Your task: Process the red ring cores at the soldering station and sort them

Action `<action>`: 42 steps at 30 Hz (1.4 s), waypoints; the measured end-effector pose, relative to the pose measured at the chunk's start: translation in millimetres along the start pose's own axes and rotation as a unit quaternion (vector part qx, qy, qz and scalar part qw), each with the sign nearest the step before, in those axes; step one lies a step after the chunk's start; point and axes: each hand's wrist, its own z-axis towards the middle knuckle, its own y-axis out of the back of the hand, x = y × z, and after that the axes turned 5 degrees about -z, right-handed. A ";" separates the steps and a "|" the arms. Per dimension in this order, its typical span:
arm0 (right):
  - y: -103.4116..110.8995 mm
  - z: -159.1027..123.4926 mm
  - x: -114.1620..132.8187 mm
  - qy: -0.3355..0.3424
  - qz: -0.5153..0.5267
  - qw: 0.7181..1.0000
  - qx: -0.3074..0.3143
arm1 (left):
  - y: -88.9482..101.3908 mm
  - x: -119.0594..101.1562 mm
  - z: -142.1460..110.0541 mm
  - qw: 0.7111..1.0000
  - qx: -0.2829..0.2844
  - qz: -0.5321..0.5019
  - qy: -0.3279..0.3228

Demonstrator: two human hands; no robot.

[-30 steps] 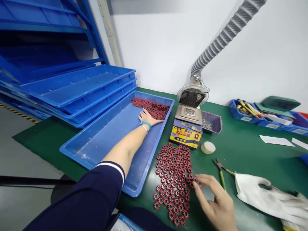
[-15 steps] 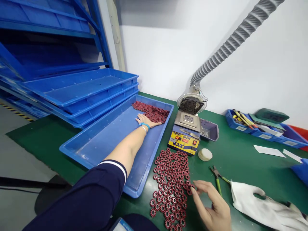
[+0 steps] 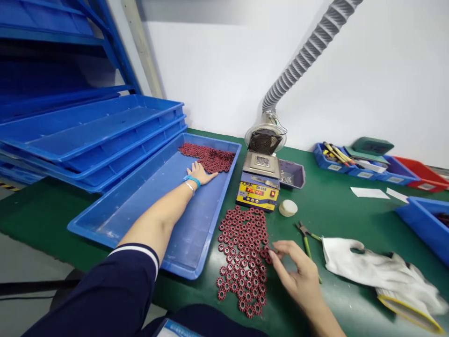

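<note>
My left hand (image 3: 199,174) lies flat and open in the far end of a long blue tray (image 3: 140,206), its fingers against a heap of red ring parts (image 3: 208,156) in the tray's far corner. A blue band circles that wrist. My right hand (image 3: 294,271) hovers over the green mat, fingers curled and tips touching the right edge of a flat patch of red ring parts (image 3: 243,255) spread on the mat.
A yellow-fronted solder pot (image 3: 259,185) with a fan and grey hose (image 3: 305,51) stands behind the parts. Nearby lie a white puck (image 3: 288,208), green-handled pliers (image 3: 307,238) and white gloves (image 3: 372,269). Blue trays (image 3: 91,131) are stacked at the left, tool bins (image 3: 354,161) at the back right.
The view has swung, shifting everything left. My left hand stays flat by the heap in the tray; my right hand stays at the edge of the spread parts.
</note>
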 end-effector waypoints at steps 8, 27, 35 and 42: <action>19.5 -8.1 -51.5 -0.258 -0.085 0.957 0.105 | 37.6 -22.4 -74.3 0.993 0.009 -0.002 -0.116; 11.7 -8.0 -48.5 -0.305 0.112 0.921 0.215 | 81.8 40.0 -213.8 0.965 0.181 -0.060 -0.182; 6.7 1.5 -19.6 -0.406 0.419 0.801 0.137 | 55.4 -61.6 -214.0 0.836 0.311 -0.289 -0.348; -10.1 5.1 2.8 -0.394 0.423 0.798 0.170 | 19.3 -64.7 -216.1 0.818 0.293 -0.292 -0.401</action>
